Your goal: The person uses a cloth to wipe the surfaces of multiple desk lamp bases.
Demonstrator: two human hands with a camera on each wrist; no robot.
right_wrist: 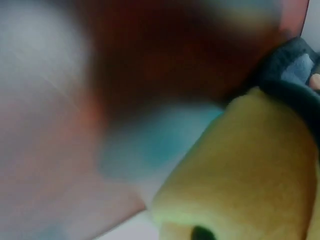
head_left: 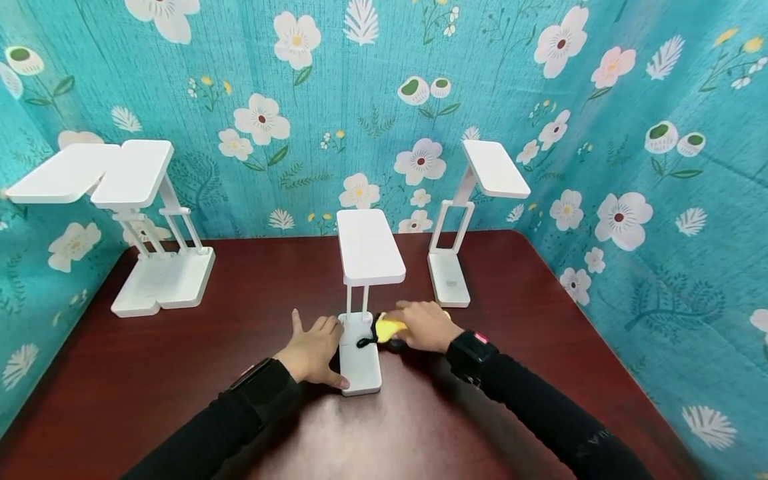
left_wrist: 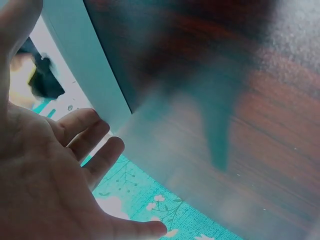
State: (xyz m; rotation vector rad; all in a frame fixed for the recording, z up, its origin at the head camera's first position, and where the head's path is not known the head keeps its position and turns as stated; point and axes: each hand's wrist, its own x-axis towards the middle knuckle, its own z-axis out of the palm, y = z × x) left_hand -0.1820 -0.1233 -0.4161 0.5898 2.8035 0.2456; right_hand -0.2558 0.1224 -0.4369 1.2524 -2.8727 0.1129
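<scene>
Stand [head_left: 368, 253] lies between the spread left hand [head_left: 313, 348] and the right hand [head_left: 427, 327], which grips yellow plush [head_left: 389, 329].

"Where's there room around the middle stand [head_left: 360, 367]?"

"At six o'clock, tabletop [head_left: 360, 440] lies free between the left sleeve [head_left: 204, 417] and right sleeve [head_left: 552, 400]. At eleven a wide lane runs between it and the pair of stands [head_left: 159, 280] at ten."

"Close in, at nine and three?"

"Blocked. The left hand [head_left: 315, 350] lies against the base at nine; the right hand [head_left: 427, 325] and the yellow toy [head_left: 389, 329] it grips fill three."

"And twelve?"

"The raised plate [head_left: 370, 247] is in the way, with a narrow slot between its legs [head_left: 365, 300]. Behind, the curtain [head_left: 324, 207] closes the back."

"Farther right?"

"The right stand [head_left: 450, 277] obstructs two; beyond the right hand, three is wide open."
</scene>
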